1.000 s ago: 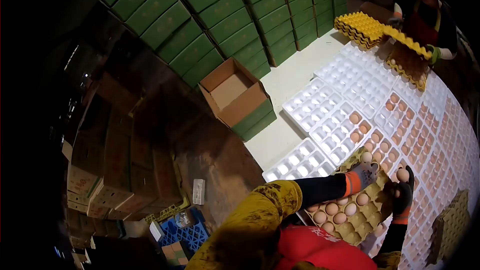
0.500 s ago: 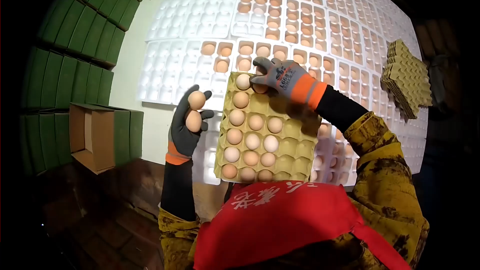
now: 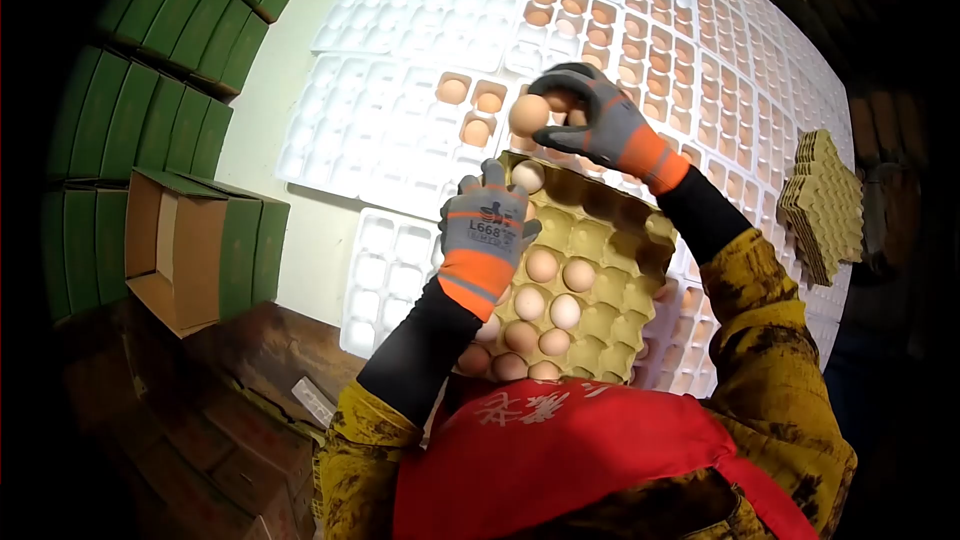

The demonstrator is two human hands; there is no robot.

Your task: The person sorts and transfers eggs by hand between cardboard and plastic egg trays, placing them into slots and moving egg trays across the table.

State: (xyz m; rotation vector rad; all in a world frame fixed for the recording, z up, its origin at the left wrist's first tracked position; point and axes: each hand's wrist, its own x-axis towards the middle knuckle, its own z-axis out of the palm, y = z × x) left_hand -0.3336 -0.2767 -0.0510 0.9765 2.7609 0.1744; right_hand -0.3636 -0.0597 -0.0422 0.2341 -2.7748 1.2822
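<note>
A yellowish moulded egg tray (image 3: 610, 285), partly filled with brown and pale eggs, lies in front of me. My left hand (image 3: 487, 220), in a grey and orange glove, is back-up over its left column. Its fingers and thumb are closed around an egg (image 3: 530, 209), which is mostly hidden. My right hand (image 3: 590, 118), gloved alike, is raised beyond the tray's far edge. It grips a brown egg (image 3: 528, 115) at its fingertips, and another egg shows partly behind the fingers. White plastic egg trays (image 3: 370, 115) lie beneath and beyond; a few eggs (image 3: 476, 131) sit in the nearest one.
Green boxes (image 3: 150, 120) are stacked at the left, with an open-sided brown and green carton (image 3: 190, 250) near the table edge. A pile of moulded trays (image 3: 825, 205) stands at the right. Many egg-filled white trays (image 3: 660, 50) cover the table's far and right side.
My left hand has moved right from beside the tray and turned over onto it; its two eggs are no longer seen there. My right hand has lifted away from the tray, now holding eggs.
</note>
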